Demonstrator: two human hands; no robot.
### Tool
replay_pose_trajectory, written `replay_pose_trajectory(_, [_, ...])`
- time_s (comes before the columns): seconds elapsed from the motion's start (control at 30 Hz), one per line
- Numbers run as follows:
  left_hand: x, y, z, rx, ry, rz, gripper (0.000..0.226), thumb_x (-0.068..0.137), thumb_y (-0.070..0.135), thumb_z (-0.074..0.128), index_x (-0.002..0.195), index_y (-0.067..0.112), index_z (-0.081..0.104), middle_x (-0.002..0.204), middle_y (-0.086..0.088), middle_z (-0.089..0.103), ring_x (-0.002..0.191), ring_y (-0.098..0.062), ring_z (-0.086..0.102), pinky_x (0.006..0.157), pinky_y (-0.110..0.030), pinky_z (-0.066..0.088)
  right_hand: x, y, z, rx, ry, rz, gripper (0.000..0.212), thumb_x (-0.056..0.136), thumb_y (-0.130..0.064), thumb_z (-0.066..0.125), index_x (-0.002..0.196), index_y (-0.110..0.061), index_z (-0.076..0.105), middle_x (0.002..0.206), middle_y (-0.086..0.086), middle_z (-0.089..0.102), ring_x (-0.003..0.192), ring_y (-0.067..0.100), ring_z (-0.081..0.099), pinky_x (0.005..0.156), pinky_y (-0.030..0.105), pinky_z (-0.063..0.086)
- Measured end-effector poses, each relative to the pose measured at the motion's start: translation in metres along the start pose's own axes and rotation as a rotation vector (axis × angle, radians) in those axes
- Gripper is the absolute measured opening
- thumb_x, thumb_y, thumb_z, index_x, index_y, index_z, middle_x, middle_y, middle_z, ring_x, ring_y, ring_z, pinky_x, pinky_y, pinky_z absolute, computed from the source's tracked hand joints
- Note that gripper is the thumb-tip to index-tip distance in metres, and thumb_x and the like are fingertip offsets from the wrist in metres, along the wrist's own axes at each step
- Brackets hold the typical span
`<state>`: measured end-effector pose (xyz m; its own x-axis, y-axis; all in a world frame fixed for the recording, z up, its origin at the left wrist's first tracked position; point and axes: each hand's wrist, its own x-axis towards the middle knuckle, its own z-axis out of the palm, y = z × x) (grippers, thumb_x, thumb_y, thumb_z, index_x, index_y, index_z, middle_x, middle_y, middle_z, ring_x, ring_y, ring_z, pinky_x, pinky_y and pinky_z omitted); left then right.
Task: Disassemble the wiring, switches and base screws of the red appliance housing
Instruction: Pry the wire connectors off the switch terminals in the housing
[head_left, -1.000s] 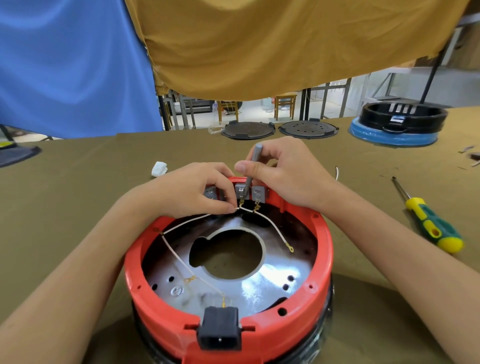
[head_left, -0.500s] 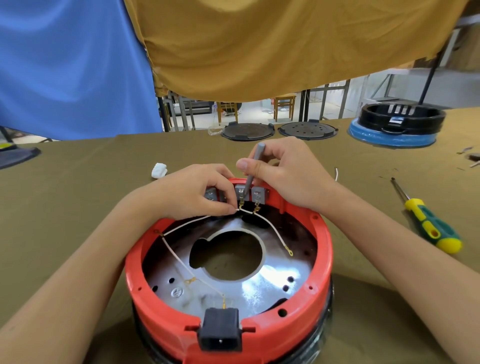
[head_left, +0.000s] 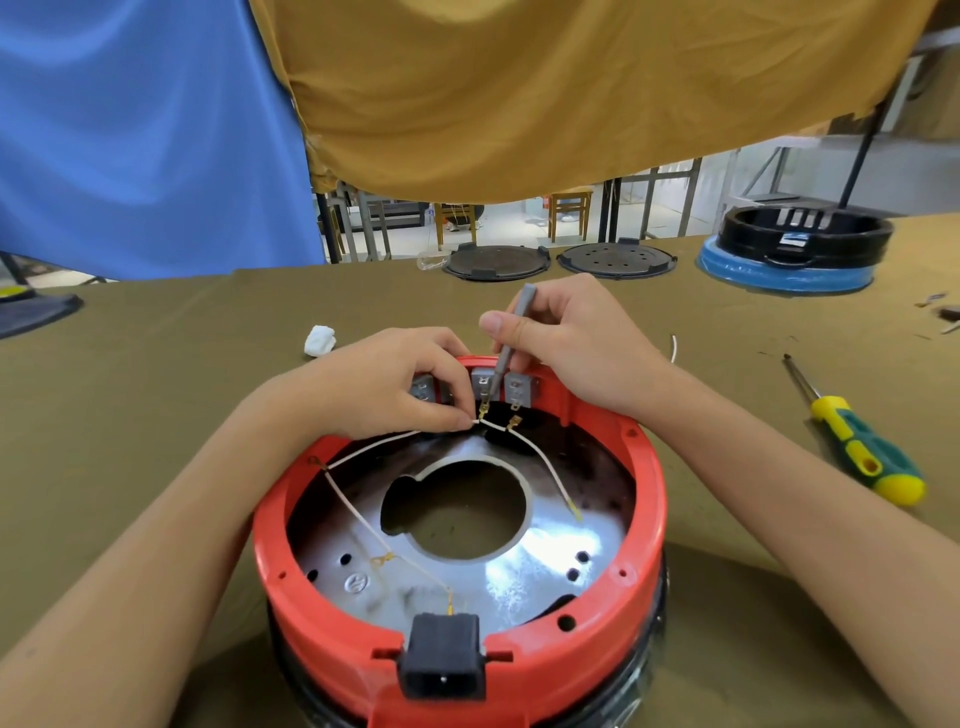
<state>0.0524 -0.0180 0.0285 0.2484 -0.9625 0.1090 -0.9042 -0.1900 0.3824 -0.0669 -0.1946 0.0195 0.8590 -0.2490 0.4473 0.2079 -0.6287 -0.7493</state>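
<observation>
The round red appliance housing (head_left: 644, 509) lies open side up in front of me, with a shiny metal plate (head_left: 524, 577) inside and a black power socket (head_left: 443, 663) at its near rim. Grey switches (head_left: 517, 388) sit at the far rim. My left hand (head_left: 384, 382) pinches a white wire (head_left: 379, 444) just below a brass terminal at the middle switch. My right hand (head_left: 566, 338) holds a thin grey tool (head_left: 511, 332), its tip down at that same switch. A second white wire (head_left: 550, 467) hangs loose to the right.
A green and yellow screwdriver (head_left: 857, 447) lies on the olive cloth at right. A white wad (head_left: 319, 340) lies left of the housing. Two dark round plates (head_left: 496, 261) and a black and blue housing (head_left: 789, 249) stand at the table's far edge.
The grey tool has tipped more upright and my right hand has lifted slightly. My left hand stays pinched on the wire at the switch.
</observation>
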Motion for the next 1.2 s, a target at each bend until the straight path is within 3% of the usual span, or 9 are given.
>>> replay_pose_trajectory(0.1, [0.0,0.001,0.0,0.002,0.0,0.0,0.005,0.084,0.035,0.075,0.083,0.04,0.074,0.112,0.023,0.056,0.104,0.001,0.057,0.098,-0.035,0.045,-0.002,-0.001,-0.002,-0.036,0.005,-0.071,0.028,0.092,-0.036,0.07,0.073,-0.016,0.073,0.064,-0.001,0.072,0.064,0.021,0.068,0.07,0.04,0.055])
replay_pose_trajectory(0.2, [0.0,0.002,0.0,0.004,0.005,-0.001,0.006,0.084,0.035,0.075,0.082,0.041,0.074,0.11,0.025,0.055,0.102,0.002,0.057,0.097,-0.033,0.045,-0.004,-0.003,-0.011,-0.08,-0.077,-0.185,0.021,0.089,-0.031,0.074,0.077,-0.015,0.077,0.067,-0.001,0.073,0.061,0.013,0.066,0.061,0.03,0.05])
replay_pose_trajectory(0.37, [0.0,0.002,-0.001,0.012,0.0,-0.005,0.005,0.085,0.036,0.074,0.083,0.04,0.074,0.112,0.024,0.055,0.105,0.001,0.056,0.099,-0.034,0.044,-0.004,-0.001,-0.022,0.002,-0.202,-0.211,0.011,0.087,-0.018,0.077,0.085,-0.007,0.08,0.074,0.0,0.076,0.068,0.015,0.072,0.065,0.017,0.052])
replay_pose_trajectory(0.53, [0.0,0.001,-0.001,0.018,-0.003,-0.011,0.003,0.084,0.037,0.074,0.084,0.04,0.074,0.11,0.026,0.054,0.104,0.002,0.056,0.098,-0.034,0.045,-0.004,0.0,-0.019,-0.077,-0.194,-0.229,0.014,0.087,-0.025,0.077,0.084,-0.012,0.08,0.074,0.004,0.075,0.067,0.021,0.072,0.066,0.03,0.057])
replay_pose_trajectory(0.7, [-0.001,0.003,-0.001,-0.005,0.007,-0.007,0.007,0.084,0.034,0.076,0.081,0.04,0.075,0.111,0.023,0.056,0.104,0.0,0.057,0.098,-0.031,0.044,-0.006,-0.004,-0.02,-0.131,-0.166,-0.292,0.009,0.083,-0.031,0.077,0.081,-0.023,0.079,0.073,-0.006,0.074,0.066,0.013,0.07,0.068,0.034,0.055])
replay_pose_trajectory(0.97, [-0.002,0.004,-0.001,-0.02,-0.012,-0.014,0.008,0.083,0.034,0.077,0.082,0.042,0.076,0.115,0.024,0.053,0.107,0.002,0.054,0.103,-0.034,0.041,-0.005,-0.002,-0.018,0.05,-0.206,-0.184,0.021,0.09,-0.018,0.073,0.08,0.002,0.073,0.071,0.015,0.073,0.064,0.034,0.072,0.069,0.055,0.057])
replay_pose_trajectory(1.03, [-0.002,0.005,-0.001,-0.038,-0.011,-0.018,0.01,0.083,0.032,0.077,0.082,0.042,0.076,0.116,0.022,0.055,0.108,0.002,0.054,0.104,-0.036,0.041,-0.003,0.0,-0.02,0.088,-0.17,-0.169,0.022,0.091,-0.016,0.072,0.079,0.003,0.071,0.07,0.013,0.073,0.064,0.029,0.072,0.068,0.05,0.057])
replay_pose_trajectory(1.13, [-0.003,0.006,-0.002,-0.079,0.0,-0.001,0.015,0.082,0.028,0.079,0.086,0.042,0.075,0.115,0.017,0.058,0.107,0.002,0.056,0.102,-0.031,0.04,-0.001,0.002,-0.02,0.143,-0.13,-0.177,0.024,0.092,-0.014,0.069,0.081,0.008,0.07,0.068,0.008,0.072,0.06,0.016,0.067,0.065,0.03,0.054])
replay_pose_trajectory(1.2, [-0.004,0.006,-0.003,-0.113,0.005,0.016,0.018,0.081,0.027,0.08,0.09,0.041,0.074,0.113,0.014,0.062,0.107,-0.002,0.058,0.101,-0.03,0.041,-0.001,0.004,-0.018,0.24,-0.113,-0.157,0.024,0.093,-0.01,0.065,0.083,0.011,0.068,0.07,0.011,0.07,0.058,0.017,0.065,0.064,0.026,0.054])
